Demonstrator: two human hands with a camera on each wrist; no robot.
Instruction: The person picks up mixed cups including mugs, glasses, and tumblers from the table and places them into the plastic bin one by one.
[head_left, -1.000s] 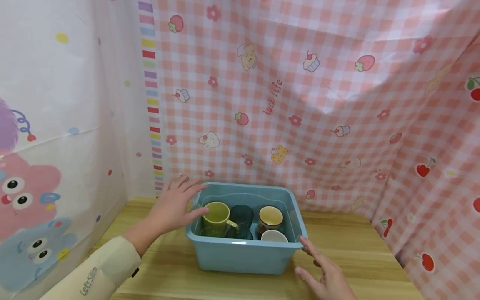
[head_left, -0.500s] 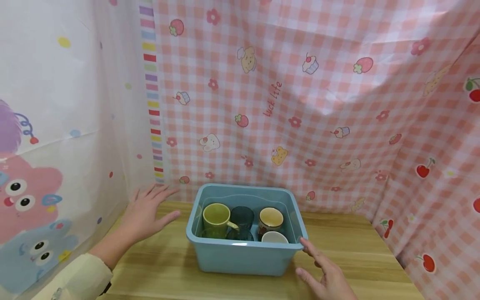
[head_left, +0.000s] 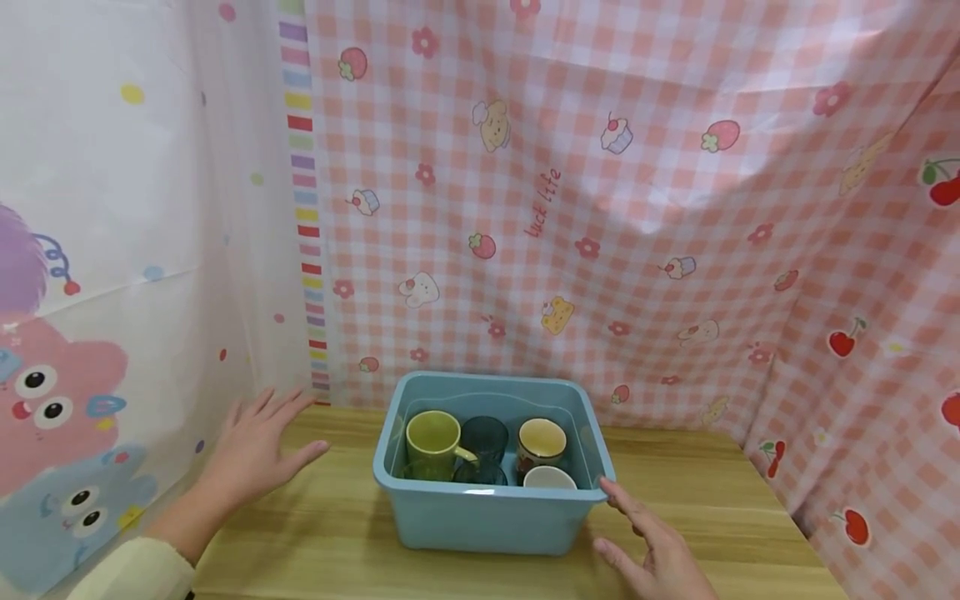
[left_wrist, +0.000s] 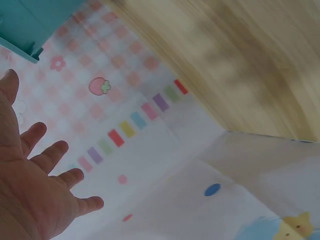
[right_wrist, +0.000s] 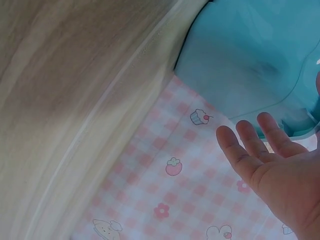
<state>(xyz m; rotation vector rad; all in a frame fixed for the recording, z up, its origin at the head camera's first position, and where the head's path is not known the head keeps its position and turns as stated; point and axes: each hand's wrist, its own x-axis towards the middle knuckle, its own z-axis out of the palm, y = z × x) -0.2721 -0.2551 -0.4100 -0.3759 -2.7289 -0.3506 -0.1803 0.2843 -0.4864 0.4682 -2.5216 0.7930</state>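
Observation:
A blue plastic bin (head_left: pixel 487 521) stands upright on the table. Inside it are a yellow-green mug (head_left: pixel 433 435) with its handle to the right, dark glass cups (head_left: pixel 483 435), a patterned cup (head_left: pixel 542 440) with a cream inside, and a white-rimmed cup (head_left: pixel 550 477). The lower parts of the cups are hidden by the front wall. My left hand (head_left: pixel 251 454) is spread in the air left of the bin, apart from it and holding nothing. At the front right corner, my right hand (head_left: pixel 652 542) has extended fingers, one fingertip seeming to touch the rim.
The wooden table (head_left: pixel 330 533) extends around the bin on both sides. Behind it hangs a pink checked cloth (head_left: pixel 480 208), which continues along the right side. A white cartoon-print cloth (head_left: pixel 165 333) closes off the left.
My left hand has moved from the bin's left rim leftward and slightly down, away from the bin. The right hand and the bin with its cups have stayed in place.

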